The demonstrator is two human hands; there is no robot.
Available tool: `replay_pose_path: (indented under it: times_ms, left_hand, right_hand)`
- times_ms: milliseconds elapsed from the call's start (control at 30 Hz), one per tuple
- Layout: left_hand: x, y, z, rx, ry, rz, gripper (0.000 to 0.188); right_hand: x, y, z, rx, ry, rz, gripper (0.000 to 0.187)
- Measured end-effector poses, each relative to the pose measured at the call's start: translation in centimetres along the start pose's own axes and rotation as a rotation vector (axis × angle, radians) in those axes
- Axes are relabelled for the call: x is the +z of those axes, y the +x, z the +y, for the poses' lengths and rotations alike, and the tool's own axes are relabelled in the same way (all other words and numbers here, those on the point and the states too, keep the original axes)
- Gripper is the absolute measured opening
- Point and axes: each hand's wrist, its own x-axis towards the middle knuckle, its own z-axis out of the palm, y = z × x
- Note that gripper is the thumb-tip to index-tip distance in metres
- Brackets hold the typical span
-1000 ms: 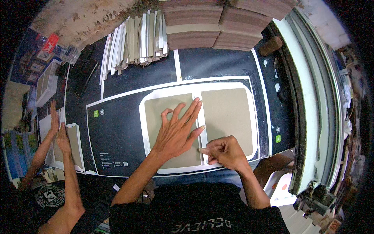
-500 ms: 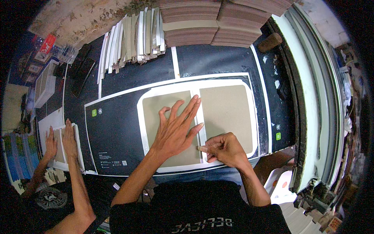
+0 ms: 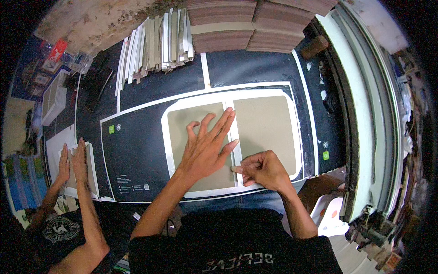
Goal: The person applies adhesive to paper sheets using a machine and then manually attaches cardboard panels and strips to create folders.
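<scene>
Left hand [image 3: 203, 148] lies spread over a board [image 3: 212, 178], fingertips on the white strip [image 3: 236, 157]; right hand [image 3: 264, 170] curls at its near end, grip unclear. Beneath, a small-printed black mat [image 3: 132, 157]; far left, a red-labelled bottle [image 3: 80, 63].

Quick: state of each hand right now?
Left hand: open, laid over the left grey board and white strip.
Right hand: curled at the strip; whether it grips anything cannot be told.

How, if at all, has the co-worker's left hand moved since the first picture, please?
Yes: the co-worker's left hand has drawn back toward its owner, farther from the stack of boards.
</scene>
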Motion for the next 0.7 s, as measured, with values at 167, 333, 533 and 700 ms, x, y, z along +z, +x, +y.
replay_pose_path:
  times_ms: [167, 333, 533, 700]
  left_hand:
    - [0.2, -0.4, 0.2, 0.019, 0.049, 0.013, 0.067]
    - [0.6, -0.1, -0.2, 0.021, 0.033, 0.038, 0.07]
    - [0.6, -0.3, -0.2, 0.025, 0.024, 0.055, 0.072]
    - [0.8, -0.3, -0.3, 0.019, 0.049, 0.059, 0.072]
  right_hand:
    - [-0.2, -1.1, -0.3, 0.04, -0.259, 0.069, 0.034]
    - [-1.3, -1.0, -0.6, -0.214, -0.454, 0.318, 0.025]
    - [-0.1, -0.9, 0.1, -0.255, -0.497, 0.225, 0.024]
    - [-0.1, -0.7, -0.1, -0.251, -0.521, 0.205, 0.026]
